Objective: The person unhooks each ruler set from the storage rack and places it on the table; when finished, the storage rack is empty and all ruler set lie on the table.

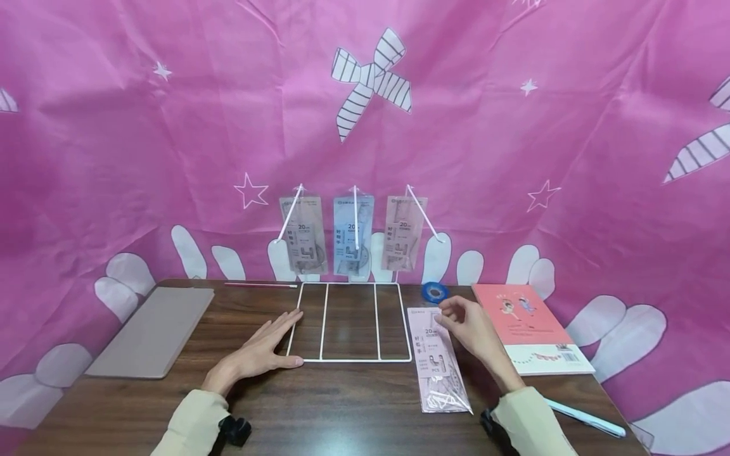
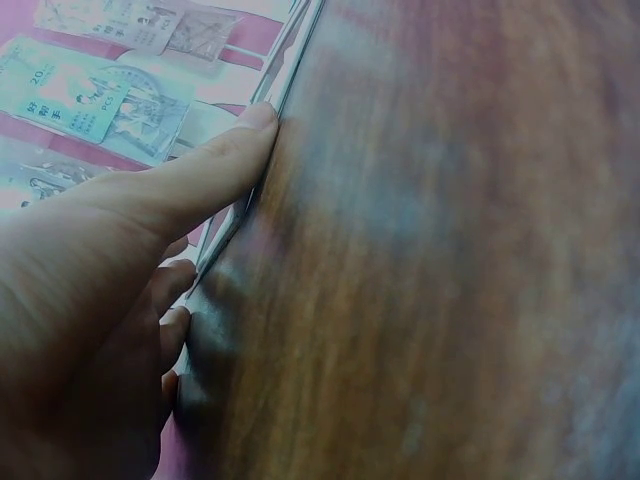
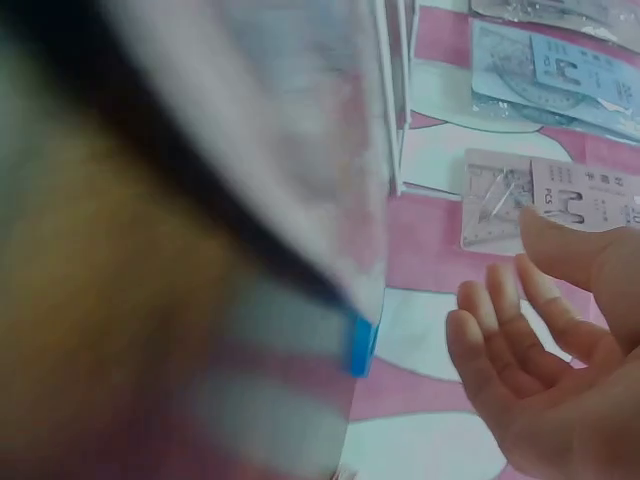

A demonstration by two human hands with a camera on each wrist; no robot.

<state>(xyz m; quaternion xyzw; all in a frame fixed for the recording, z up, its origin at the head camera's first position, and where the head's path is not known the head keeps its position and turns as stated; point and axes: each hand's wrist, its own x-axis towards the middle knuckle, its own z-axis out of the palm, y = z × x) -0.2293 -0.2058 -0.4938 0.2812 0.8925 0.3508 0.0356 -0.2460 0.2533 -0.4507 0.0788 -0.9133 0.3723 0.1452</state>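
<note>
A white wire rack stands on the wooden table, its base flat and its hooks rising at the back. My left hand rests with spread fingers at the base's left side, thumb against the front left corner. From the hooks hang a grey ruler-set packet, a blue one and a pinkish one. Another pink ruler-set packet lies flat right of the rack. Over its top end is my right hand, fingers loosely bent, with a gap between thumb and forefinger in the right wrist view.
Beside the right hand lie a roll of blue tape and a red-and-white book. A light blue pen-like stick is at the front right. A grey folder and a thin pink stick occupy the left.
</note>
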